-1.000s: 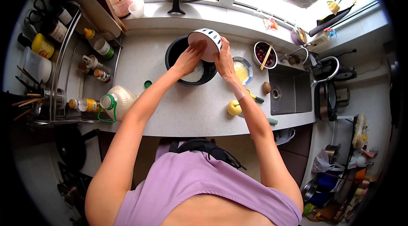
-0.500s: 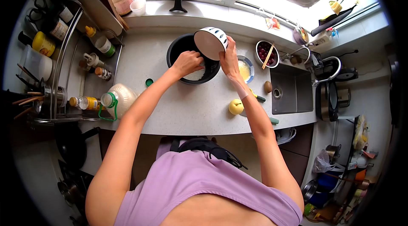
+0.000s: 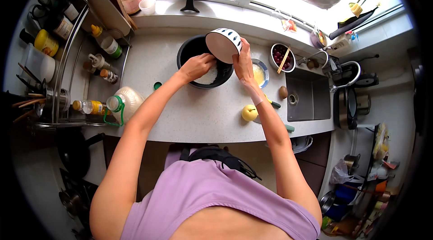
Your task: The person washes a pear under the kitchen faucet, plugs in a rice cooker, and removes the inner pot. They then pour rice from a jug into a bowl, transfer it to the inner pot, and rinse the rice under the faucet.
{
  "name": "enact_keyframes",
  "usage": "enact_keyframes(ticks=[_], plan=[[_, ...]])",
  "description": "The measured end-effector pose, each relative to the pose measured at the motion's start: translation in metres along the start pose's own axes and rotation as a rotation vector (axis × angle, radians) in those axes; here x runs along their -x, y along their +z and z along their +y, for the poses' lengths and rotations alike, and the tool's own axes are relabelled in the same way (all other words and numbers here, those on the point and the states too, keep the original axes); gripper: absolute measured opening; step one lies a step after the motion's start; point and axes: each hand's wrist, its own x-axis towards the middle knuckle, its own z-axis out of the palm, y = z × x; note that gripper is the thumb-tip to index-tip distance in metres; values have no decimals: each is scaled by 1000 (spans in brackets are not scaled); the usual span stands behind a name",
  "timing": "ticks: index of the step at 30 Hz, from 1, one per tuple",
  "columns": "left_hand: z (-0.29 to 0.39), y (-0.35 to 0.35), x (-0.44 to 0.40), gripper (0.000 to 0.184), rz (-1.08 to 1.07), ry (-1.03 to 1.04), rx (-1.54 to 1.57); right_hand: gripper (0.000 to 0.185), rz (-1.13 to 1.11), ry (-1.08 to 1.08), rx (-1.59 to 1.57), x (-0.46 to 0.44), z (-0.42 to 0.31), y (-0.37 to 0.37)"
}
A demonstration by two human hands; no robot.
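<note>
My right hand [image 3: 243,61] grips a white bowl [image 3: 222,45] with dark leaf-like marks on its outside. The bowl is tipped on its side over the right part of a black inner pot [image 3: 185,55]. White grains that look like rice [image 3: 208,77] lie in the pot. My left hand [image 3: 198,67] reaches over the pot's rim with its fingers curled in, close below the bowl's edge; what is in them, if anything, is hidden. Right of the pot, partly behind my right wrist, is a blue-rimmed dish [image 3: 260,73] with pale yellow liquid.
A bowl of dark red fruit [image 3: 280,55] carries chopsticks [image 3: 284,59] beside the sink [image 3: 309,95]. A yellow-green apple or pear [image 3: 249,112] and a brown kiwi-like fruit [image 3: 283,92] lie on the counter. A large green-capped jug [image 3: 128,103] stands left, near a metal rack [image 3: 61,82].
My left hand has shifted very slightly within the pot, showing a little more of the white grains. The bowl stays tipped in my right hand.
</note>
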Motion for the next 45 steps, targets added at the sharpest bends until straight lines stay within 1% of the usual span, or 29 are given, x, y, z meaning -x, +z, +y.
enact_keyframes(ticks=[2, 4, 6, 7, 9, 10, 11, 12, 14, 15, 18, 20, 21, 22, 24, 25, 26, 28, 30, 31, 32, 34, 35, 36, 38, 40, 42, 44, 45], plan=[[-2, 0, -6, 37, 725, 169, -102, 60, 6, -12, -10, -3, -1, 2], [2, -2, -8, 35, 786, 144, -139, 59, 3, -71, -13, -3, -4, 2], [2, 3, -3, 28, 584, 236, 16, 57, -3, -52, -12, -5, -6, -1], [0, 4, 2, 28, 585, 234, 17, 54, -2, -32, -14, -6, -7, -2], [-5, 5, 13, 22, 159, 98, 19, 50, 11, 41, -74, -13, -3, -3], [-9, 12, 14, 22, 161, 96, 21, 46, 25, 113, -132, -15, -2, -5], [-15, 21, 12, 19, 155, -4, 31, 41, -41, 313, -254, -17, 0, -10], [-18, 26, 9, 17, 151, -102, 42, 41, -44, 311, -249, -18, 1, -11], [-20, 36, 6, 18, 106, -146, 36, 40, 32, 468, -813, -22, 2, -13], [-15, 41, 9, 23, 338, -141, -180, 39, -11, 485, -912, -21, -3, -21], [-10, 41, 2, 39, 498, -175, -245, 36, -122, 530, -1086, -19, -1, -37], [-13, 25, -5, 35, 9, -430, 374, 35, -89, 541, -1117, -15, -3, -45], [-6, 8, -3, 29, -80, -472, 403, 35, -115, 561, -1150, -14, -4, -49], [2, -9, 3, 29, -84, -462, 401, 36, -141, 581, -1183, -12, -4, -54], [16, -32, 14, 21, -25, -456, 85, 40, -135, 572, -1163, -9, -8, -59], [17, -26, 20, 21, 325, -426, 161, 42, -138, 586, -1124, -6, -15, -63], [19, -28, 18, 21, 323, -413, 156, 45, -138, 597, -1088, -5, -20, -66], [31, -56, 19, 25, 946, -305, 110, 55, -214, 554, -916, -1, -22, -67], [53, -88, 16, 32, 907, -45, 129, 54, -149, 509, -773, 7, -33, -60], [62, -98, 8, 39, 739, 35, 188, 59, -150, 488, -722, 10, -40, -57], [68, -98, -1, 46, 615, 37, 205, 59, -150, 486, -724, 13, -39, -54], [67, -82, -23, 56, 539, 74, 155, 61, -237, 560, -717, 16, -41, -47], [65, -72, -30, 61, 488, 80, 229, 58, -185, 484, -698, 19, -45, -42], [66, -74, -29, 61, 491, 83, 222, 58, -182, 476, -701, 17, -41, -39], [72, -72, -23, 63, 282, 33, 409, 56, -136, 355, -579, 19, -25, -33], [75, -81, -17, 64, 246, 41, 355, 55, -109, 397, -565, 22, -30, -38], [78, -92, -10, 61, 126, 60, 344, 58, -148, 421, -584, 20, -24, -39], [76, -90, -8, 55, 179, 69, 285, 61, -111, 403, -678, 22, -27, -39], [74, -89, -9, 50, 96, 65, 257, 62, -105, 425, -697, 23, -29, -40]])
